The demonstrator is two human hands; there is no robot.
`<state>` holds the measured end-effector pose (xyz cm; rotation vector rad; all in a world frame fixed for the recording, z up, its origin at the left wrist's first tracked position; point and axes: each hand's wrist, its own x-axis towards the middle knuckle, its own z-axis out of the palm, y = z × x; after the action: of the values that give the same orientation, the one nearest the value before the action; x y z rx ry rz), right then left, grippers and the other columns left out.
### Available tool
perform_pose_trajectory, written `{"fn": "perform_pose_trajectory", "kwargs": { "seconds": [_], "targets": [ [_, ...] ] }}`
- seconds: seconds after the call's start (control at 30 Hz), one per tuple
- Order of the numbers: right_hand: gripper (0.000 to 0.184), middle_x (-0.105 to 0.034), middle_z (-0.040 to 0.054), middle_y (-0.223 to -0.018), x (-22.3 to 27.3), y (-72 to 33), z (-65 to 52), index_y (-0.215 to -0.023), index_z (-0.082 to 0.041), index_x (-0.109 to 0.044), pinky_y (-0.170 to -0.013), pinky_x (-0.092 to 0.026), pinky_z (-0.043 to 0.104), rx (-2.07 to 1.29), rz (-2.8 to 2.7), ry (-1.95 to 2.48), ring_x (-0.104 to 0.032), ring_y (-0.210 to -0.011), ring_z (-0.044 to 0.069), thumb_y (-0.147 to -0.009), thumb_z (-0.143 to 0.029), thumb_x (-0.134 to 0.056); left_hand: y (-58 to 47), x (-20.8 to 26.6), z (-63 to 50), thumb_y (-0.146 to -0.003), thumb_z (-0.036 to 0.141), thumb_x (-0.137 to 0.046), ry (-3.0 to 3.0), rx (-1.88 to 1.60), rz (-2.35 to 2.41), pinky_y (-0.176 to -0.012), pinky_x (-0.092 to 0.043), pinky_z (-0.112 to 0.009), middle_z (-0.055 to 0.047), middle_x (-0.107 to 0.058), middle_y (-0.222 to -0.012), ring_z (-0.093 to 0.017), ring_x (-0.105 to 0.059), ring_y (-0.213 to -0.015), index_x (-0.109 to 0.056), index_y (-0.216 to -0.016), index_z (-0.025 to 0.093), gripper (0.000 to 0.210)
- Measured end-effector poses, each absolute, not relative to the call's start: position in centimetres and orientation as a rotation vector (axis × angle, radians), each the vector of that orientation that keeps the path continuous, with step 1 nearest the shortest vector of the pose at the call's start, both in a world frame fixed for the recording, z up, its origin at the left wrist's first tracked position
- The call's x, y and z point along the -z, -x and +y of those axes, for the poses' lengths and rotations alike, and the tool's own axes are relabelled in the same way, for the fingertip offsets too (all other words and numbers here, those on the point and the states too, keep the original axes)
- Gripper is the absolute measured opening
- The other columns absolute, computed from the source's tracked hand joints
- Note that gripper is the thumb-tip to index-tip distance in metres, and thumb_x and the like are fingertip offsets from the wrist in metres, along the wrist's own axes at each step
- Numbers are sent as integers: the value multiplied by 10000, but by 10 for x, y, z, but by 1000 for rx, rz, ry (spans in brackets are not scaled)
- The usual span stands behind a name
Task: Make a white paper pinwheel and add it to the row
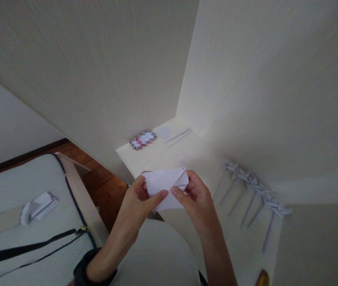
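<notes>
A white sheet of paper, partly folded, is held up between my two hands above the near edge of the desk. My left hand grips its left side, with the thumb on top and the fingers behind. At the right side my right hand pinches the paper, its thumb near a diagonal fold at the upper right corner. The two thumbs are close together on the paper's lower half. Fingers behind the sheet are mostly hidden.
On the light desk lie a blurred-out phone-like object, a small paper piece and thin sticks. Several paper pinwheel-like shapes on sticks line the right wall. Left, a mattress bears folded papers and a black strap.
</notes>
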<state>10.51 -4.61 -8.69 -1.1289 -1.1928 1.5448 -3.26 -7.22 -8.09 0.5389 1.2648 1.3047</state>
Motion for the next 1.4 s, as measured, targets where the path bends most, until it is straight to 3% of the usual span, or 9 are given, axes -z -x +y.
{"fn": "perform_pose_trajectory", "kwargs": {
  "seconds": [0.63,0.87,1.4],
  "targets": [
    [205,-671,3,-870,77,-107,-48,-967,-218,-610,-753,-490,268,-1498,-1233,1128,-628,-826,153,-780,-245,-687,36,74,-77,-644,196,-825,-660,-1336,1175,-627,-536,-209,-3,-720,-845,-127,-657,-718,-631,-920,163,339],
    [195,-676,-8,-857,76,-104,-51,-945,-225,-597,-692,-477,241,-1479,-1208,1132,-612,-775,132,-775,-230,-692,36,68,-80,-624,179,-824,-688,-1349,1212,-593,-517,-201,3,-715,-811,-129,-648,-688,-628,-870,161,314],
    [191,-670,6,-855,70,-103,-58,-917,-226,-593,-732,-507,286,-1437,-1265,1153,-630,-792,163,-770,-272,-706,33,66,-84,-603,198,-841,-591,-1375,1176,-669,-542,-246,-49,-749,-942,-175,-686,-769,-622,-987,148,445]
  ]
}}
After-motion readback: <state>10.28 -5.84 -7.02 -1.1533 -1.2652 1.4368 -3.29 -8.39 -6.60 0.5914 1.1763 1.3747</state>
